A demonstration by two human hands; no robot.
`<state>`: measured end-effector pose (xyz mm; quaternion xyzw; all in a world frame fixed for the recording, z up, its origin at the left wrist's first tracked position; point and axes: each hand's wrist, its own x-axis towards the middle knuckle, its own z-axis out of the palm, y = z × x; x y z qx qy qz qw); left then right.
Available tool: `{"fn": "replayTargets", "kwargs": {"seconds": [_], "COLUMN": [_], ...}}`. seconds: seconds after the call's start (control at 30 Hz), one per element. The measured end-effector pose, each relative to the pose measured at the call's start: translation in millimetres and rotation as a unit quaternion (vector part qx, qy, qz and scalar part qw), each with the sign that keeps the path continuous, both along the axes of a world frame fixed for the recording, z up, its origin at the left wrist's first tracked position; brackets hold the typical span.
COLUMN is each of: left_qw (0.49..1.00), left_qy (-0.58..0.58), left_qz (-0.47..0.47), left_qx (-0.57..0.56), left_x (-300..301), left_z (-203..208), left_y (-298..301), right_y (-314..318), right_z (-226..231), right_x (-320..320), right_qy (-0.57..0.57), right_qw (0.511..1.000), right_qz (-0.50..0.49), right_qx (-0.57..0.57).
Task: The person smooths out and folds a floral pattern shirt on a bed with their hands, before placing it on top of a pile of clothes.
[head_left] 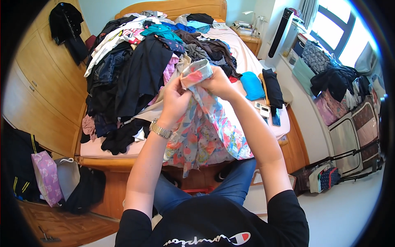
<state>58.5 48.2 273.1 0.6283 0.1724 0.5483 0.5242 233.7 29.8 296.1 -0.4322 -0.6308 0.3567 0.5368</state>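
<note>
Both hands hold up a thin, flower-patterned shirt (201,138) in pink, blue, white and orange, over the near edge of the bed. My left hand (176,103), below a metal wristwatch (160,129), pinches the left end of a stiff folded band that looks like the collar (196,74). Around the band's right end, my right hand (219,84) has its fingers closed. The cloth hangs loose from there toward my lap, its lower part spread in folds. Some of my fingertips are hidden behind the band.
A big heap of mixed clothes (140,78) covers much of the bed (111,152). A blue folded bundle (252,85) and a dark pouch (272,87) lie at its right side. Bags stand at the lower left, near a wooden wardrobe (49,82). More clothes lie below the window.
</note>
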Motion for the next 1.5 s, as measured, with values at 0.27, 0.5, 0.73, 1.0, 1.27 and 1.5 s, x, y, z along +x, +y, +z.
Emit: {"fn": "replayTargets", "kwargs": {"seconds": [0.27, 0.5, 0.73, 1.0, 1.27, 1.5], "left_qw": [0.958, 0.898, 0.847, 0.86, 0.907, 0.958], "left_qy": [0.284, 0.148, 0.102, 0.282, 0.275, 0.274], "left_qz": [0.032, 0.325, 0.329, 0.233, 0.144, -0.066], "left_qx": [-0.001, 0.255, 0.406, 0.356, 0.284, 0.061], "left_x": [-33, -51, -36, -40, -31, -6], "left_z": [-90, -25, 9, -90, -100, -131], "left_y": [4, -6, -46, -10, 6, -39], "right_y": [23, 2, 9, -23, -65, -71], "right_z": [72, 176, 246, 215, 215, 203], "right_x": [31, 46, 53, 45, 60, 83], "right_qy": [0.056, -0.132, -0.209, 0.053, 0.143, 0.153], "right_qw": [0.902, 0.789, 0.748, 0.967, 0.97, 0.968], "right_qz": [-0.341, -0.458, -0.426, -0.118, 0.051, -0.025], "right_qx": [0.261, 0.388, 0.464, 0.22, 0.188, 0.197]}}
